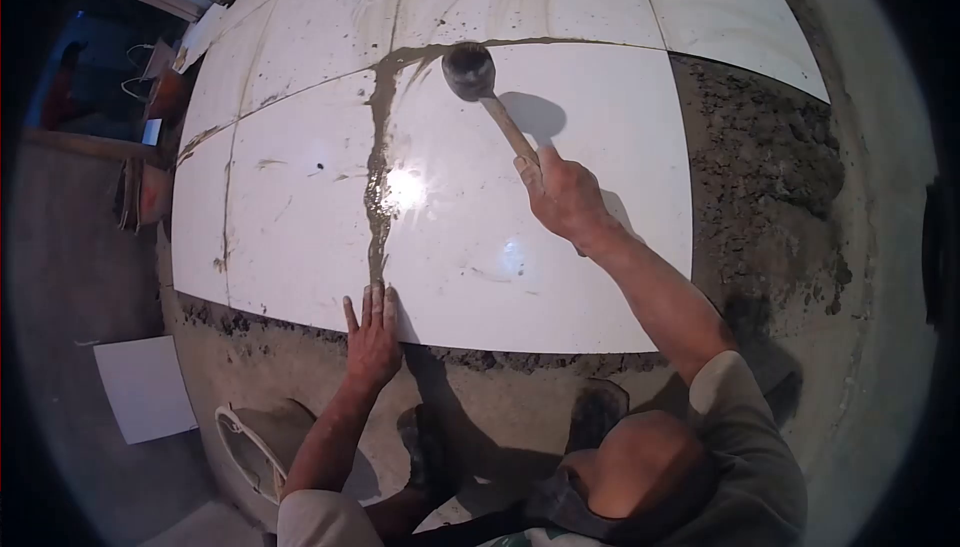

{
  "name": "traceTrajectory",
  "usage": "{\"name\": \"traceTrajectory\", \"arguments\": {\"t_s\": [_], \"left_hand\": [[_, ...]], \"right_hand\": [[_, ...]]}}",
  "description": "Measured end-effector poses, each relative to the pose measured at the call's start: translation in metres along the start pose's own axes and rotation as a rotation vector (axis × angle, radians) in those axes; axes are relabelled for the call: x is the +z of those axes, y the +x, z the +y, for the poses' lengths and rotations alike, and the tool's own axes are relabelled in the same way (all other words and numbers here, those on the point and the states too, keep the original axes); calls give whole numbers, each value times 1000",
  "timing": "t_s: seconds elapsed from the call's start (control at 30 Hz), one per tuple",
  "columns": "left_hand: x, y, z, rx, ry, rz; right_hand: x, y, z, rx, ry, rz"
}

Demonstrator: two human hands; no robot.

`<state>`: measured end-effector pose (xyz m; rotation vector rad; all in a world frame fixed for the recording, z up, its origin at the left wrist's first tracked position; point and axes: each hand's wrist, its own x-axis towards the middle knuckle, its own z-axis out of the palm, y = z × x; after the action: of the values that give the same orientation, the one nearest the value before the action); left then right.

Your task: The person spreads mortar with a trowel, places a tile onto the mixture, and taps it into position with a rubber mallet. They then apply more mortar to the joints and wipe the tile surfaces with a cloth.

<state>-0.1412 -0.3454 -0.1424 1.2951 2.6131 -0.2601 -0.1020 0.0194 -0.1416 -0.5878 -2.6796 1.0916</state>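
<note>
My right hand (565, 195) grips the wooden handle of a rubber mallet (470, 72), whose dark head rests on or just above the far corner of a large white floor tile (540, 247). My left hand (372, 335) lies flat, fingers together, on the near edge of that tile where a mortar-filled joint (377, 177) meets the edge. The joint runs away from me between two white tiles and is smeared with wet grey mortar.
More white tiles (300, 177) cover the floor to the left and beyond. Rough dark mortar bed (760, 167) lies bare on the right. A loose white tile (148, 387) and a white bucket rim (240, 447) sit near left. My feet stand on grey screed.
</note>
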Motion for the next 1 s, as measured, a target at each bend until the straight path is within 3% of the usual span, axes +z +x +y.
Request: {"name": "traceTrajectory", "arguments": {"t_s": [0.13,0.27,0.77,0.93,1.0], "left_hand": [[-1,1,3,-3,3,8],[1,0,4,-16,34,-6],[1,-1,5,-10,12,10],[9,-2,2,6,80,40],[9,-2,2,-17,62,26]], "right_hand": [[-23,-2,-7,-2,-6,108],[2,0,24,105,-173,62],[-43,-29,11,144,0,114],[-15,-21,42,61,-170,138],[-30,-27,26,64,-132,124]]}}
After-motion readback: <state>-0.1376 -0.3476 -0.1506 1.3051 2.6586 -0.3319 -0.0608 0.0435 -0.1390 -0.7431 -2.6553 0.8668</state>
